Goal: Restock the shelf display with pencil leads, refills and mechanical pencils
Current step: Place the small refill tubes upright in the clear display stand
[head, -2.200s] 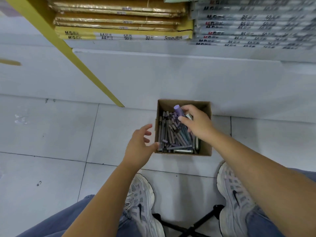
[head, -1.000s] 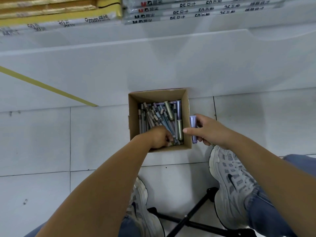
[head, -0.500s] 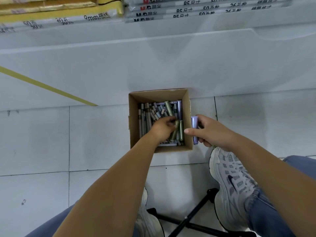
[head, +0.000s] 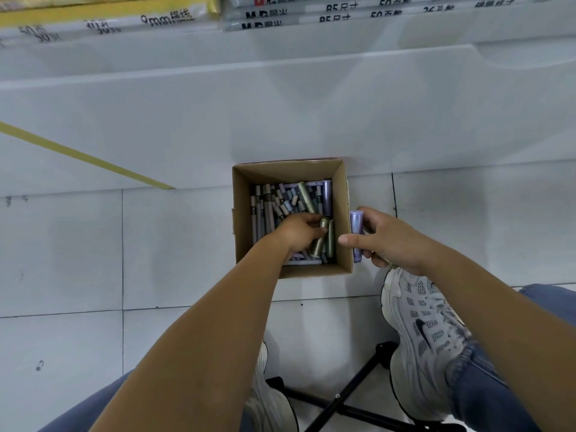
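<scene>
A: How many boxes are there, and where?

B: One cardboard box (head: 343, 213), open at the top. It stands on the tiled floor (head: 62, 260), against the white base of the shelf (head: 280, 113).

A: What is in it?

B: A jumble of thin pencils and refills (head: 265, 207), grey, beige and pale blue. They overlap too much to count. Among them are bigger tubes that can be counted: three green, one purple.

A: Where are the green ones?

B: One green tube (head: 319, 244) is in the left hand (head: 296, 233), whose fingers curl round its upper end, low in the box. A second green tube (head: 331, 241) lies just beside it on the right, touching it. A third green tube (head: 305, 196) lies slanted near the far wall.

A: And the purple one in the box?

B: That purple tube (head: 326, 196) lies along the right wall, at the far end.

A: What about the right hand?

B: The right hand (head: 386, 241) is outside the box, just beside its right wall. It pinches another purple tube (head: 356, 226) between thumb and fingers, so there are two purple ones in all.

A: Anything else?

B: Two white shoes, the right shoe (head: 420, 335) near the box and the left shoe (head: 269, 400) partly hidden by the forearm. Black stool legs (head: 358, 391) cross between them. One yellow stripe (head: 78, 154) runs slantwise on the left. Flat packets (head: 343, 10) are stacked on the shelf above.
</scene>
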A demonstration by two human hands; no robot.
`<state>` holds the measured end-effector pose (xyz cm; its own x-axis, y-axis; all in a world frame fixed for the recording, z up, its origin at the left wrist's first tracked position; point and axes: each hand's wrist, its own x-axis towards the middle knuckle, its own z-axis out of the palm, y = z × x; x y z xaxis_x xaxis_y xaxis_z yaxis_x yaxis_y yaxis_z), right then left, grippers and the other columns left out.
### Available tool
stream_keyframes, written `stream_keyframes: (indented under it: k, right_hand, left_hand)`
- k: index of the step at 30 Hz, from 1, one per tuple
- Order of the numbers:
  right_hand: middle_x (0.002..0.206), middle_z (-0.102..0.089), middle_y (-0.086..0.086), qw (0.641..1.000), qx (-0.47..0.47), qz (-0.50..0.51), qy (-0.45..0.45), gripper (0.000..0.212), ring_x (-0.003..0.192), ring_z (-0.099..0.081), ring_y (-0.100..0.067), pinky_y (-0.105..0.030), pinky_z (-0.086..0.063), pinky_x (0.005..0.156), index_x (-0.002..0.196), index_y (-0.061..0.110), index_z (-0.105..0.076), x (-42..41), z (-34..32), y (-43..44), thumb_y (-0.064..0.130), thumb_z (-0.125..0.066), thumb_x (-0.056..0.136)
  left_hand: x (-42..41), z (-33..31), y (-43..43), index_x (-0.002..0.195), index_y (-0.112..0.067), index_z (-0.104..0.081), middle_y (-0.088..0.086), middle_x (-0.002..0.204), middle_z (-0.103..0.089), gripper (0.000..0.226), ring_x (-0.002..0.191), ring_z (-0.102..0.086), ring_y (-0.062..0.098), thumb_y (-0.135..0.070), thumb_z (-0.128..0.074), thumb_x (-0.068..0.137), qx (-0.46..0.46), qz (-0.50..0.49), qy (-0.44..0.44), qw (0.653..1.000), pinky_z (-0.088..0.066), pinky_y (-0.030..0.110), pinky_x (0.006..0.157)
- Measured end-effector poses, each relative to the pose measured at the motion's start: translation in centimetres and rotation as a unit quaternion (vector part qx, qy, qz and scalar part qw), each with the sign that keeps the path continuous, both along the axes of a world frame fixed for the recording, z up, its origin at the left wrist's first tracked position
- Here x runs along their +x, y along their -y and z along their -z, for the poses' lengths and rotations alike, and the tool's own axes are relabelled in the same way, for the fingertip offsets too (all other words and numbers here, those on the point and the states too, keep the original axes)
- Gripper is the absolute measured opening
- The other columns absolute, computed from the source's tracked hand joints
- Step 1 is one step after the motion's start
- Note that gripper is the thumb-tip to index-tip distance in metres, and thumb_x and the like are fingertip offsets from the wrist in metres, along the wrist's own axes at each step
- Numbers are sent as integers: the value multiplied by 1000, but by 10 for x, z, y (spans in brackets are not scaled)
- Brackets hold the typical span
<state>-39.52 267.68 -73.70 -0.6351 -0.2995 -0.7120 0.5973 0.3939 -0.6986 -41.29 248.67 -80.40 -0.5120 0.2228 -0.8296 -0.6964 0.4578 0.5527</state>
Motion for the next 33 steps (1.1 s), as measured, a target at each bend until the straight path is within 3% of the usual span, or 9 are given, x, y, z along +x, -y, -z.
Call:
stream_keyframes:
  k: [5,11,17,21,24,26,30,33]
  right_hand:
    - [66,-58,2,1000,-7,1,-3,19,57,-51,-12,-25,-40,44,78,43,-60,0,-3,-1,36,-77,79]
    - [64,-59,3,1000,-9,1,-1,18,54,-50,-9,-24,-40,44,80,40,-60,0,-4,-1,34,-77,79]
    - [63,-59,2,1000,4,-4,-10,20,57,-49,-14,-26,-39,44,75,41,-58,0,-4,-1,41,-78,75]
    - [64,-59,-1,999,35,-6,-31,21,55,-50,-14,-27,-40,46,82,38,-60,-2,-13,1,47,-77,73]
    - [54,-61,5,995,54,10,-89,12,44,-50,-9,-23,-38,41,83,40,-60,-12,-31,6,44,-71,81]
    - [55,-63,9,989,46,18,-136,6,43,-51,-7,-21,-38,39,89,44,-63,-20,-51,13,44,-68,85]
    - [61,-65,11,980,24,-7,-195,21,46,-57,-13,-21,-39,41,112,52,-59,-22,-94,24,44,-58,92]
    - [70,-70,9,970,-11,-19,-243,26,41,-53,-13,-19,-36,38,118,40,-59,-14,-123,33,33,-61,93]
  left_hand:
    - [1,-1,-2,140,-9,-54,10,138,-59,47,124,-58,23,-16,-65,95,-11,1,-5,1000,-45,38,109]
    - [3,-4,1,130,-14,-61,5,126,-66,40,105,-60,11,-9,-68,92,27,-9,-3,1000,-47,19,87]
    - [6,-7,5,126,-16,-64,5,126,-68,33,111,-62,15,-13,-67,93,47,-44,-6,998,-47,29,101]
    - [3,-27,23,128,-17,-60,11,126,-67,29,114,-65,24,-12,-59,99,94,-163,16,982,-50,43,103]
    - [3,-57,31,132,-13,-53,15,120,-67,29,103,-71,27,-14,-51,103,172,-254,13,952,-56,48,94]
    - [5,-79,33,132,-9,-51,15,112,-67,28,92,-73,25,-16,-47,105,226,-280,3,933,-60,43,80]
    - [9,-130,31,124,-7,-56,18,112,-66,31,77,-66,21,-24,-42,103,306,-292,-12,906,-53,31,64]
    - [15,-169,30,121,-7,-63,8,96,-68,32,69,-63,13,-29,-52,100,323,-254,-76,909,-50,27,59]
